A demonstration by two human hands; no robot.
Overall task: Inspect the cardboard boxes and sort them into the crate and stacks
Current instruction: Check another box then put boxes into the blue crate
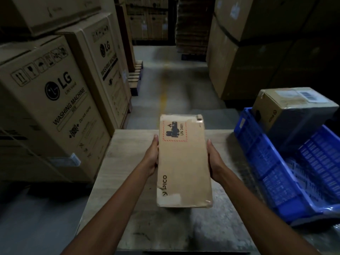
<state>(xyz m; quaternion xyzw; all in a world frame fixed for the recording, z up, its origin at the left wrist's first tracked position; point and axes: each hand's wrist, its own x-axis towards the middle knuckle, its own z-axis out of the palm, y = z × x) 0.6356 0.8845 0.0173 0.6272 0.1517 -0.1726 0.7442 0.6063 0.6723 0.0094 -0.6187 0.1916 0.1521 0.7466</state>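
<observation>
While left grip [151, 160], right grip [215, 162] clasp it: pico box [184, 166], UN 3481.

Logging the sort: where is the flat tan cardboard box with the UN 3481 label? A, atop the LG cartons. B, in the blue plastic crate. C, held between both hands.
C: the left hand and right hand grip the flat tan cardboard box by its long sides, above the wooden table.

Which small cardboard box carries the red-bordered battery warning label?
The flat box gripped by the left hand and right hand; the other box, in the blue crate, shows a white barcode label instead.
</observation>
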